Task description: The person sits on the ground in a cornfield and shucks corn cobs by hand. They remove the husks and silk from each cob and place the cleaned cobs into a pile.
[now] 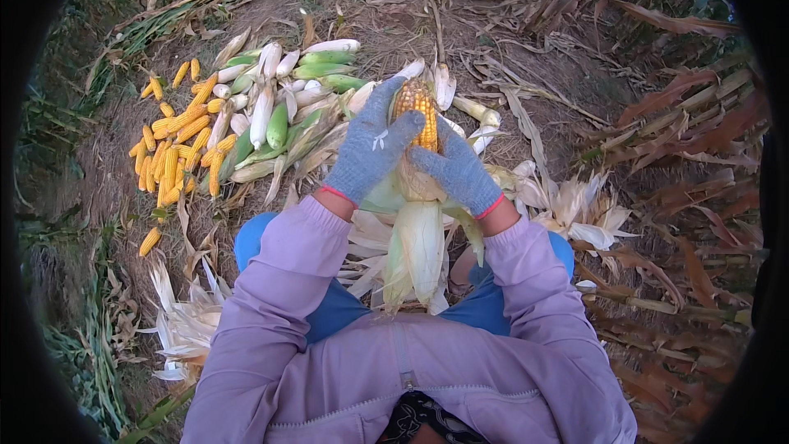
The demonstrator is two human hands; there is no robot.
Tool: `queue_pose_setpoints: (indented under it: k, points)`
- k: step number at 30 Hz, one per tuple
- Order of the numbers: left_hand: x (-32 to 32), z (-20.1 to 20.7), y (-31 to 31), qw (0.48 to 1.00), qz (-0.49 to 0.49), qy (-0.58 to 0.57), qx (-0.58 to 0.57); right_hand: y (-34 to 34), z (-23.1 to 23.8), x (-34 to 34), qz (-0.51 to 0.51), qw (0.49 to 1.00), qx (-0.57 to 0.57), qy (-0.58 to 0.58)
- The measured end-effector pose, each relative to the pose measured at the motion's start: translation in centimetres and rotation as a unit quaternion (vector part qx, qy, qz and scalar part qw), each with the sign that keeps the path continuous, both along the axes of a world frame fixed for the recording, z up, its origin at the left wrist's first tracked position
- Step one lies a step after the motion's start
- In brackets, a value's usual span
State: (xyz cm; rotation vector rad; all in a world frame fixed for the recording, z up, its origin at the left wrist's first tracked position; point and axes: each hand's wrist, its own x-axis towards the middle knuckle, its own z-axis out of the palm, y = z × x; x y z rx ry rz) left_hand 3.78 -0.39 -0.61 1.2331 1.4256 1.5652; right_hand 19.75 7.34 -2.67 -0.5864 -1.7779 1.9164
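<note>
Corn ear (pixel 417 122): held upright between both hands, out in front of the knees (pixel 253 240); unhusked ears (pixel 261 115) are heaped beyond it to the left, and stripped yellow ears (pixel 170 166) are scattered farther left.
Hanging husk (pixel 417 251): folded down below the ear in broad, pale leaves; probably best drawn straight down as one bundle, so that fewer strips are left clinging.
Left hand (pixel 368 146): gloved in grey and wrapped around the ear's upper left side; a firm, steady hold is judged useful here, since the ear could twist.
Right hand (pixel 467 174): gloved likewise and closed about the ear's lower right side (whether husk is pinched behind cannot be told, the fingers being partly hidden); better leverage should be given by a grip kept low.
Lower wrap (pixel 421 187): seated around the ear beneath the hands; best loosened evenly all round.
Kernels (pixel 415 101): bared in yellow-orange rows near the top; best pressed only lightly, as some might be knocked loose.
</note>
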Motion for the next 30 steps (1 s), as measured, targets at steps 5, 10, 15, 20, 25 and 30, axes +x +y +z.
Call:
queue_pose_setpoints:
  k: [5, 10, 15, 20, 25, 30]
  points:
    - [-0.3, -3.2, -0.2, 0.978, 0.076, 0.187, 0.059, -0.8, 1.8, -0.1, 0.011, 0.999, -0.026, -0.023]
    - [0.8, -2.0, 0.4, 0.986, 0.102, 0.118, 0.053, -1.4, -0.8, -0.5, -0.048, 0.995, 0.086, -0.017]
    - [0.8, -2.9, 0.9, 0.956, 0.193, 0.218, 0.023, -1.9, -2.2, -0.9, -0.104, 0.975, 0.184, -0.065]
    - [1.6, -2.5, 1.8, 0.976, 0.193, -0.105, 0.005, -2.7, -1.2, -1.0, -0.139, 0.974, 0.171, -0.058]
    - [2.4, -1.9, 2.7, 0.916, 0.216, -0.339, 0.004, -2.4, -2.8, -1.0, -0.171, 0.964, 0.184, -0.082]
    - [2.7, -1.3, 3.3, 0.898, 0.193, -0.394, 0.022, -1.2, -2.9, -0.3, -0.197, 0.969, 0.115, -0.091]
